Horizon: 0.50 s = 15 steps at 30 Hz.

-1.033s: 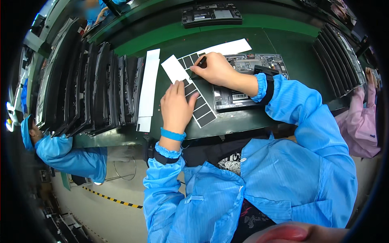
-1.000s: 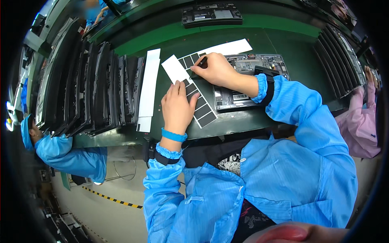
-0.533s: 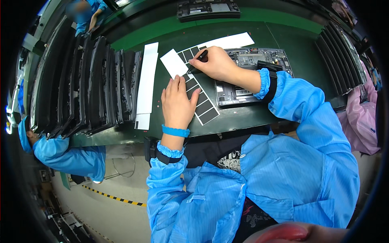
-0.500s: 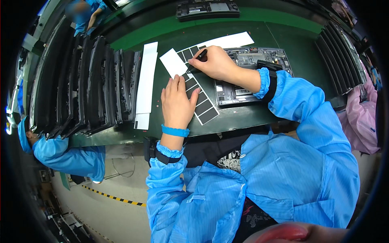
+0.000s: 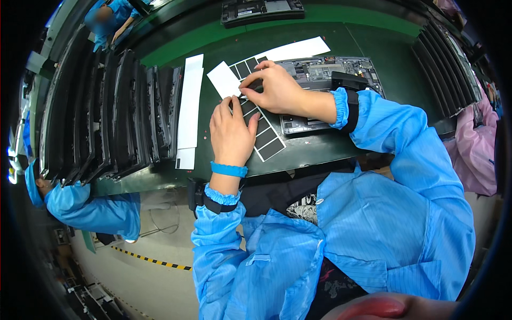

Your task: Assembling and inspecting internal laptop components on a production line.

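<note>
A white-backed sheet of black rectangular stickers [image 5: 270,149] lies slanted on the green table. My left hand [image 5: 232,130] rests on it palm down, fingers stretched out and thumb apart, and a blue band circles the wrist. Just beyond those fingertips, my right hand [image 5: 277,89] has its thumb and forefinger pinched low over the sheet. Something small and dark shows at the pinch, too hidden to name. A white paper piece [image 5: 222,79] lies by the sheet's left edge. Partly under my right forearm is an opened laptop base [image 5: 341,68] with its circuit boards bare.
Laptop parts [image 5: 120,106] stand upright in a row at left, beside white paper strips [image 5: 190,101]. Another white strip [image 5: 298,49] lies beyond the sheet. More dark panels [image 5: 440,69] stand at right. A further laptop base [image 5: 261,12] sits at the back. Other people work nearby.
The black pen-like tool seen upright in my right hand no longer shows clearly. My right fingers have shifted left into a low pinch near my left fingertips. The view has moved slightly.
</note>
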Each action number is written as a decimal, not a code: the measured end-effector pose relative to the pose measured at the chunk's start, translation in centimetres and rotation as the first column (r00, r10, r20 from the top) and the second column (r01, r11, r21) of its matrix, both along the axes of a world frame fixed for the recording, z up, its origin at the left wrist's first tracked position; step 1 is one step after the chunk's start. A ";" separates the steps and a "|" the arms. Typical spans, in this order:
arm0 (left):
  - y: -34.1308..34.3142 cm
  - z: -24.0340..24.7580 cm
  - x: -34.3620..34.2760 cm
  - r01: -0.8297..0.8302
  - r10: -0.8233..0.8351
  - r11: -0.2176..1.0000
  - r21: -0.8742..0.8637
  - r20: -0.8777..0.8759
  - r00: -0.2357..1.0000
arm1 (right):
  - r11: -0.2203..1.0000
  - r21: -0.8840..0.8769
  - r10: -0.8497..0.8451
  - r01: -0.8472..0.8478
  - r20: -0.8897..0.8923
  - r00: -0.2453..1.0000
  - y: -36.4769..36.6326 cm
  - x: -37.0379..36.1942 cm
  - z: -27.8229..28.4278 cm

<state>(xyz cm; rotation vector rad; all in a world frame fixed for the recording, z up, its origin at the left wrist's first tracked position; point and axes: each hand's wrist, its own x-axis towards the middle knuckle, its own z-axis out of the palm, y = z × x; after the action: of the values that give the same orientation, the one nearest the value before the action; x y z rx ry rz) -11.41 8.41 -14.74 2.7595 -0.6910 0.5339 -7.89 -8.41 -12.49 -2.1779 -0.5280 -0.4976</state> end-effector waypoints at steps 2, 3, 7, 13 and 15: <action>-0.1 -0.1 0.0 -0.002 0.002 1.000 0.000 -0.003 1.000 | 0.998 -0.061 0.009 -0.003 0.105 0.994 0.0 -0.4 0.2; -0.2 -0.1 0.0 -0.004 0.004 1.000 0.008 0.003 1.000 | 0.998 -0.059 0.008 -0.001 0.107 0.994 -0.1 -0.4 0.5; -0.5 -0.1 0.0 -0.011 0.011 1.000 0.021 0.016 1.000 | 0.977 0.208 0.071 -0.047 -0.109 0.992 -1.3 -1.4 2.3; 0.2 1.8 0.2 0.006 0.008 0.994 0.108 -0.127 0.992 | 0.859 0.507 0.022 0.073 -0.178 0.984 -10.5 -4.1 5.9; -0.3 3.5 0.4 0.034 -0.012 0.995 0.089 -0.236 0.972 | 0.754 0.649 -0.009 0.101 -0.144 0.990 -15.7 -5.3 5.4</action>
<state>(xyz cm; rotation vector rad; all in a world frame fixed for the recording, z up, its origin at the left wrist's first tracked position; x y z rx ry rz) -11.05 8.08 -11.21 2.8322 -0.7051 0.1685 -13.16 -24.11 -7.06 -1.5272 -0.1660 -0.4758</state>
